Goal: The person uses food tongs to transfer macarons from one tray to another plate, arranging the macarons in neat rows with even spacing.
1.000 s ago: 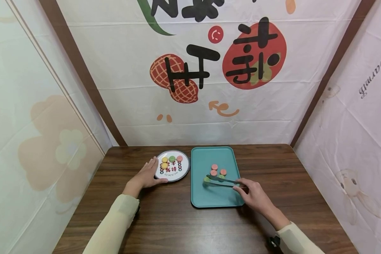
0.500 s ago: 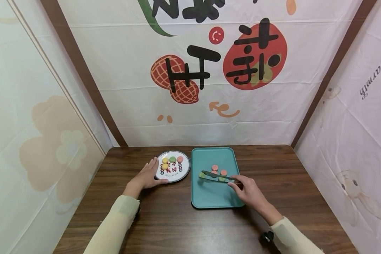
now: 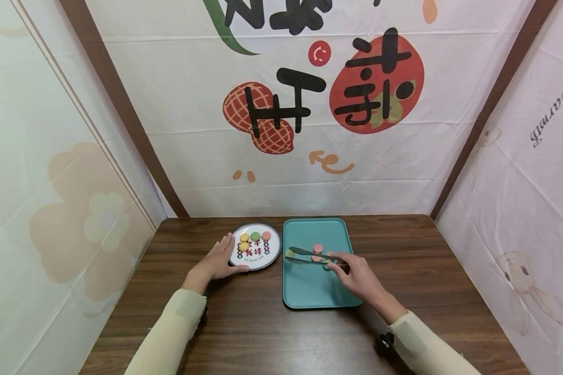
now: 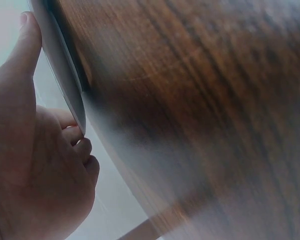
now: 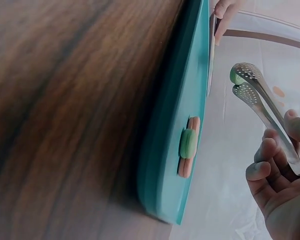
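My left hand (image 3: 217, 260) rests with spread, fairly straight fingers against the left rim of a white plate (image 3: 268, 260), the thumb at its near edge. Two yellow macarons (image 3: 244, 246), a green macaron (image 3: 255, 236) and a pink macaron (image 3: 266, 236) sit on that plate. With my right hand (image 3: 358, 276) I hold metal tongs (image 5: 249, 73) with perforated tips. Between the tips is a light green macaron (image 5: 235, 76), raised over the left side of the teal tray (image 3: 319, 292). Pink macarons (image 3: 318, 249) and a green macaron (image 5: 188, 144) lie on the tray, partly hidden by the tongs.
The plate and tray stand side by side on a dark wooden table (image 3: 253, 323), close to its far edge. A printed cloth wall (image 3: 281, 195) rises behind, with more cloth at both sides.
My right hand has moved left with the tongs, bringing the light green macaron from mid-tray to the tray's left edge. My left hand stays at the plate.
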Demonstrator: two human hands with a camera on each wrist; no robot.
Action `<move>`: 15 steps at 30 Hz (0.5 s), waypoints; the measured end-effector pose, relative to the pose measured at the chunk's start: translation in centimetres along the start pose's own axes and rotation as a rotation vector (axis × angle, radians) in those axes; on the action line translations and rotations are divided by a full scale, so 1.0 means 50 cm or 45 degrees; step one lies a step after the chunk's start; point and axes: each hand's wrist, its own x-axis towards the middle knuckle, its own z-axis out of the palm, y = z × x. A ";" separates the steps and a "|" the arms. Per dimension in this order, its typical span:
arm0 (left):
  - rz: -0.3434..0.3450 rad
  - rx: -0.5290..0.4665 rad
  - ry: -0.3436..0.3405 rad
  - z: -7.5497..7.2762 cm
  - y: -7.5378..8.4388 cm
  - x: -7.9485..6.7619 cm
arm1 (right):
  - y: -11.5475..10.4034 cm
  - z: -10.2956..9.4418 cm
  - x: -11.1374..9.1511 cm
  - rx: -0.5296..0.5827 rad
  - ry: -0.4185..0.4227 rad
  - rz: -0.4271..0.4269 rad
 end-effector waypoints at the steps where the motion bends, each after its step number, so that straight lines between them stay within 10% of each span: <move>1: -0.001 0.001 -0.002 0.000 0.000 0.000 | -0.001 0.002 0.004 -0.001 -0.005 -0.002; 15: 0.005 0.016 -0.002 0.000 0.004 0.001 | -0.001 0.022 0.045 -0.053 -0.011 -0.028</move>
